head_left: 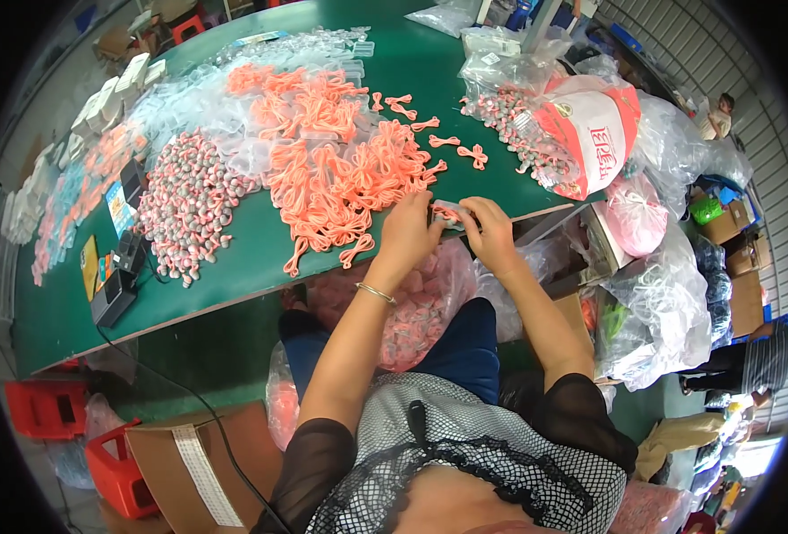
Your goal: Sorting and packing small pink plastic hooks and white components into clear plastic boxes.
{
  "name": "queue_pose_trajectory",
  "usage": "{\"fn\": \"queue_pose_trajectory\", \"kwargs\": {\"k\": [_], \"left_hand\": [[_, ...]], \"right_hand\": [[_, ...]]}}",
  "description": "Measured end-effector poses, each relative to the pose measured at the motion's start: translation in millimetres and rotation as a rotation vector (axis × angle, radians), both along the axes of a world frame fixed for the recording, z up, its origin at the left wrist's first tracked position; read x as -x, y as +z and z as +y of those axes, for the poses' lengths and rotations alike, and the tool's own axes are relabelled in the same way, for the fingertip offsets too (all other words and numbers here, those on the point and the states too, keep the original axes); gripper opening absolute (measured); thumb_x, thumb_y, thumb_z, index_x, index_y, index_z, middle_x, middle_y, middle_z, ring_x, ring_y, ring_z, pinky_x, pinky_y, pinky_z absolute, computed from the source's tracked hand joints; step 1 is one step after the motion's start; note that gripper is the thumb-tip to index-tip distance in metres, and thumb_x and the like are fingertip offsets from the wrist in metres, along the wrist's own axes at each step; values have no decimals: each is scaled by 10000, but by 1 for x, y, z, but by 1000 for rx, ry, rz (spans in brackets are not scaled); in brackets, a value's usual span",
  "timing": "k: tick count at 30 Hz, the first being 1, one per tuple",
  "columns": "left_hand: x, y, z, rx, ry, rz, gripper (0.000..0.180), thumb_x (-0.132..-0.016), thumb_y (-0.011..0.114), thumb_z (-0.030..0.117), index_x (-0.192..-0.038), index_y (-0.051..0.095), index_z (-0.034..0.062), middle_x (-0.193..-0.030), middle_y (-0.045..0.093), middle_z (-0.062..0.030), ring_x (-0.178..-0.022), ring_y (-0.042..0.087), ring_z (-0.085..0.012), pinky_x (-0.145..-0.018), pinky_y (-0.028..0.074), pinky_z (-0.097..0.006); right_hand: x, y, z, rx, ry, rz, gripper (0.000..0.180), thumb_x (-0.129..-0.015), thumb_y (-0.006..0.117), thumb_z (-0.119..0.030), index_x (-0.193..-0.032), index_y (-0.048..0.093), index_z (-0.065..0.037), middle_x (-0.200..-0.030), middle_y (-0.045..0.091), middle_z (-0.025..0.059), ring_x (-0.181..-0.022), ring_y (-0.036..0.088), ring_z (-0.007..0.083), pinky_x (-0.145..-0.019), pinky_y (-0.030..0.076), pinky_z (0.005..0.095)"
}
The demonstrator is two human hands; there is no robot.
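At the near edge of the green table, my left hand (409,230) and my right hand (492,236) are closed on a small clear packet (448,214) with something orange inside. The fingers cover part of it, so its contents do not show fully. Just beyond my left hand lies a large heap of orange cord bundles (349,182), each tied at its middle. Several single bundles (473,157) lie apart on the table to the right of the heap. Left of the cords is a pile of small round pink-and-grey pieces (189,200).
Clear plastic pouches (207,98) spread over the far left of the table (251,285). A black box with a cable (113,298) stands at the left edge. A red-and-white sack (589,129) lies on the right. Below are a pink-filled bag (412,325), a carton (202,467) and red stools (118,472).
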State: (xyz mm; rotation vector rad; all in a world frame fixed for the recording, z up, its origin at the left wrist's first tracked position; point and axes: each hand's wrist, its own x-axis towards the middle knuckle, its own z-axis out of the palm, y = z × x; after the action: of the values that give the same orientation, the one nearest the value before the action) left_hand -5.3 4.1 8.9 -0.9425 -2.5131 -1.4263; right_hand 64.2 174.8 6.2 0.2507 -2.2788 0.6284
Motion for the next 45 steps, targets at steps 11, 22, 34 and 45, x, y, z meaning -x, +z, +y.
{"fn": "queue_pose_trajectory", "kwargs": {"k": [11, 22, 34, 45], "left_hand": [[-17, -7, 3, -2, 164, 69, 231, -778, 740, 188, -947, 715, 32, -849, 650, -126, -780, 642, -317, -679, 492, -432], [-25, -4, 12, 91, 227, 187, 239, -779, 717, 189, -983, 718, 64, -812, 630, -98, -823, 621, -311, -696, 448, -449], [-24, -28, 7, 69, 229, 362, 195, -832, 695, 233, -986, 729, 118, -769, 616, -44, -783, 600, -241, -702, 356, -412], [-20, -15, 11, 144, 226, 179, 251, -811, 717, 217, -1031, 719, 95, -779, 605, -45, -772, 604, -249, -689, 357, -427]], "right_hand": [[-6, -11, -9, 15, 9, 125, 164, -816, 712, -8, -969, 652, -4, -953, 672, 146, -882, 657, 317, -767, 538, 386], [-6, -15, -8, 56, -38, 150, 154, -816, 714, -4, -960, 658, -13, -954, 675, 144, -882, 665, 315, -775, 548, 384], [-4, -34, -10, 108, -26, 203, 127, -845, 685, -59, -969, 677, -33, -990, 659, 128, -926, 654, 301, -807, 545, 382], [-6, -31, -14, 196, -13, 212, 113, -864, 681, -71, -970, 654, -41, -995, 648, 121, -906, 657, 290, -786, 548, 370]]}}
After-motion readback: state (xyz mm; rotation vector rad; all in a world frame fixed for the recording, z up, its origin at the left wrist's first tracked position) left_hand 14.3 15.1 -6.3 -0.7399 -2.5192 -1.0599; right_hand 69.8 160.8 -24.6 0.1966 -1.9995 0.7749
